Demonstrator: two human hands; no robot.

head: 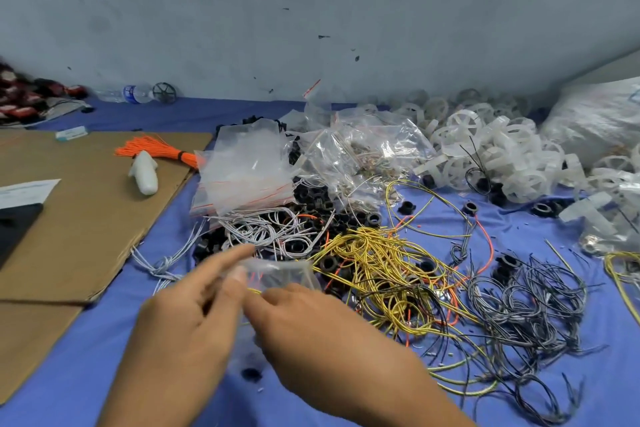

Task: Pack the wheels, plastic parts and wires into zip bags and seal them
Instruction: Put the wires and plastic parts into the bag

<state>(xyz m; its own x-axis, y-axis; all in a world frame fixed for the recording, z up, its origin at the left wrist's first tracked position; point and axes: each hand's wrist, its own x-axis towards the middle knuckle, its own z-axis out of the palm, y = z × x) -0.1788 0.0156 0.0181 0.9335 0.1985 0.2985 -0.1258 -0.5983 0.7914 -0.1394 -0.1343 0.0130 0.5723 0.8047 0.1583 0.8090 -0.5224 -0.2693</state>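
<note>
Both hands, left hand and right hand, have fingers clamped on a small clear zip bag held just left of the yellow wires, right hand nearer them, so likely the loader.

Blue table cover, brown cardboard, yellow wires, orange wire bundle, translucent white wheels

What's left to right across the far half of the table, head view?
White paper sheet → tied bundle of orange wires → stack of clear zip bags with red seal strips → pile of translucent white plastic wheels → large white plastic sack
</note>
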